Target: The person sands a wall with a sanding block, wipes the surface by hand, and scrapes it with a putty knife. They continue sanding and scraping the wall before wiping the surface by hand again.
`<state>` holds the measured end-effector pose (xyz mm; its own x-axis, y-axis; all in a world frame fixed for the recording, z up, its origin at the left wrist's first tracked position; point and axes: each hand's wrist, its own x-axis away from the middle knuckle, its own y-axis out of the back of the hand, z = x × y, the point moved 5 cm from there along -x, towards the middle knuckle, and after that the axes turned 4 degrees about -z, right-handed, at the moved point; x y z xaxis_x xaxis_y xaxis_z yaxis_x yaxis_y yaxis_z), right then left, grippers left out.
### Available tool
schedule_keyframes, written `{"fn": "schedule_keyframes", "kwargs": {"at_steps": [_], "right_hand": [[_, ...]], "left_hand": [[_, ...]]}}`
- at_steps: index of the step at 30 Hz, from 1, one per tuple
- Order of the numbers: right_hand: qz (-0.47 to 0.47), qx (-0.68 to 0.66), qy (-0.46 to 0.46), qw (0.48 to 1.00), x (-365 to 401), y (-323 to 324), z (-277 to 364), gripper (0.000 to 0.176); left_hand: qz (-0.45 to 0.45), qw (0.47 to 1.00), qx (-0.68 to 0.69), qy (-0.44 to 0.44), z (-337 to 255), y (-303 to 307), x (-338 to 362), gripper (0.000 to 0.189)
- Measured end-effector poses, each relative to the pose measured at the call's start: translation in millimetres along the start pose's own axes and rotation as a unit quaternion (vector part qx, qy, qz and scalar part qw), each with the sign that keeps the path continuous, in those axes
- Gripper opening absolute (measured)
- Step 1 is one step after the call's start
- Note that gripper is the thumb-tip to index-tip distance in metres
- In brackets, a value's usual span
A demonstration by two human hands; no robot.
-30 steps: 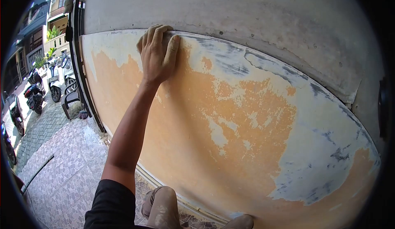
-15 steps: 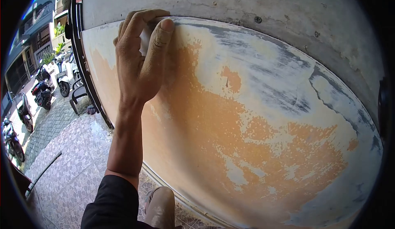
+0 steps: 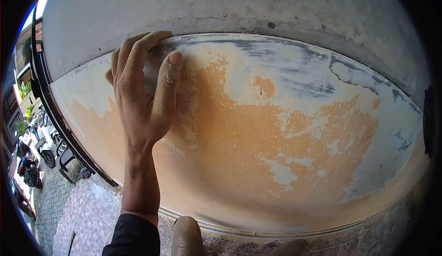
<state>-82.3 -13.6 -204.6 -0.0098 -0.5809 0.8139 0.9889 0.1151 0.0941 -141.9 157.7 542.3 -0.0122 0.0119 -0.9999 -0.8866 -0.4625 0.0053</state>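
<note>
My left hand (image 3: 142,90), dusty, is raised against the upper left part of a wall panel (image 3: 221,136). Its fingers are bent, with their tips at the panel's top edge. The thumb stands apart from them, and a shaded piece of the panel shows in the gap. I see nothing held, though the palm side is hidden. The panel's surface is patchy: orange paint (image 3: 230,122), pale smooth areas and dark grey streaks (image 3: 317,88) near the top. A crack runs at the upper right. My right hand is out of view.
Above the panel is a grey wall (image 3: 207,7) with a screw-like spot (image 3: 271,25). A black metal frame (image 3: 69,129) borders the panel's left end. Motorbikes (image 3: 28,171) stand on paving outside. My knee (image 3: 187,237) is low, over a tiled floor.
The view has turned, so the motorbikes sit further left and lower. My left hand has shifted a little left along the panel's edge, and its thumb has spread further from the fingers.
</note>
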Motion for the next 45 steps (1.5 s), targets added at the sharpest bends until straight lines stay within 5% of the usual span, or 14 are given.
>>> {"fn": "schedule_keyframes", "kwargs": {"at_steps": [13, 17, 19, 21, 23, 27, 30, 33, 36, 41, 43, 45], "right_hand": [[-0.095, -0.068, -0.061, 0.991, 84, -65, -91, 0.096], [-0.232, 0.072, -0.053, 0.969, 48, -31, -101, 0.097], [-0.315, 0.056, -0.001, 0.947, 43, -7, -98, 0.087], [-0.399, -0.046, 0.155, 0.903, 77, 13, -80, 0.073], [-0.455, -0.08, 0.128, 0.877, 103, 28, -72, 0.062], [-0.481, -0.117, 0.076, 0.866, 79, 43, -86, 0.055], [-0.43, -0.263, 0.204, 0.839, 88, 27, -68, 0.052], [-0.429, -0.128, 0.179, 0.876, 101, 20, -50, 0.069], [-0.5, -0.03, 0.228, 0.835, 126, 13, -20, 0.055], [-0.495, -0.068, 0.329, 0.801, 129, 22, 2, 0.052], [-0.465, -0.094, 0.249, 0.844, 114, 28, -2, 0.05], [-0.472, -0.124, 0.277, 0.827, 112, 27, -2, 0.048]], "left_hand": [[-0.033, 0.999, 0.036, 0.02, -1, 6, 3, 0.041], [-0.006, 0.999, 0.027, 0.033, -2, 5, 4, 0.041], [0.011, 0.999, 0.005, 0.033, -1, 6, 2, 0.043], [0.029, 0.999, 0.005, 0.032, 0, 8, 1, 0.046], [0.044, 0.998, 0.005, 0.036, 0, 8, 0, 0.048], [0.066, 0.997, -0.009, 0.044, -2, 13, -2, 0.051], [0.081, 0.995, -0.007, 0.058, -4, 15, -3, 0.051], [0.093, 0.993, -0.01, 0.072, -6, 15, -4, 0.053], [0.096, 0.992, -0.018, 0.078, -7, 14, -4, 0.056], [0.077, 0.994, -0.035, 0.076, -12, 7, 0, 0.063], [0.066, 0.995, -0.038, 0.068, -16, 4, 1, 0.068], [0.056, 0.995, -0.041, 0.067, -17, 1, 3, 0.072]]}}
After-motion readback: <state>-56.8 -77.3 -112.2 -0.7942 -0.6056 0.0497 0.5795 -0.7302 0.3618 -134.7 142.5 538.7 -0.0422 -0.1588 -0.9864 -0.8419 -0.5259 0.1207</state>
